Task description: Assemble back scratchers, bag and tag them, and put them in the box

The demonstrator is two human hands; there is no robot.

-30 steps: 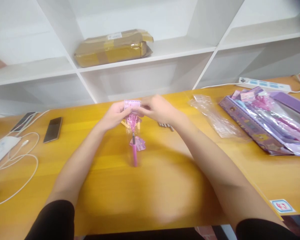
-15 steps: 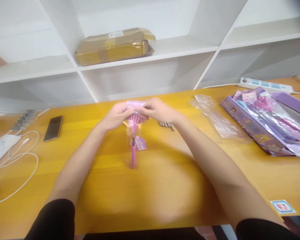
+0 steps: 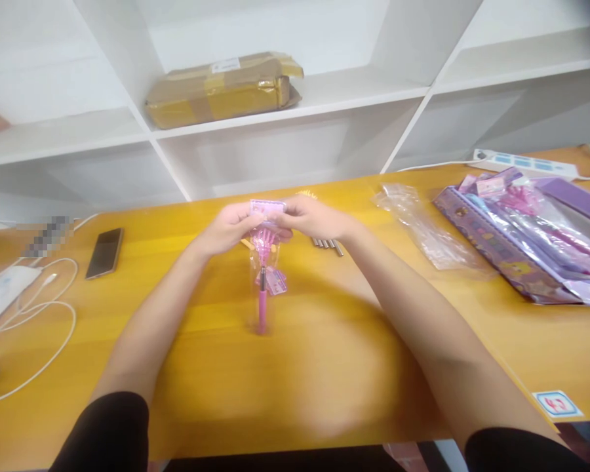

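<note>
A pink back scratcher (image 3: 262,308) with a hand-shaped head and a metal shaft hangs upright in a clear plastic bag below my hands. My left hand (image 3: 230,228) pinches the bag's top at the left, by its printed purple card (image 3: 268,206). From the right, my right hand (image 3: 312,216) grips the same top edge, fingers closed. Behind the bag lie small purple tags (image 3: 276,282) on the table. Several metal rods (image 3: 327,244) show beside my right wrist, and yellow prongs (image 3: 306,195) stick out beyond that hand. Parts of the yellow things are hidden.
To the right, a purple display box (image 3: 501,259) holds more bagged scratchers, with a crumpled clear bag (image 3: 423,226) beside it. A phone (image 3: 104,253) and white cables (image 3: 71,314) lie left. A taped carton (image 3: 221,92) sits on the shelf behind; a power strip (image 3: 524,164) is back right.
Both hands stay closed at the bag's top in almost the same place. The bagged back scratcher has shifted very slightly, and the view has moved a little.
</note>
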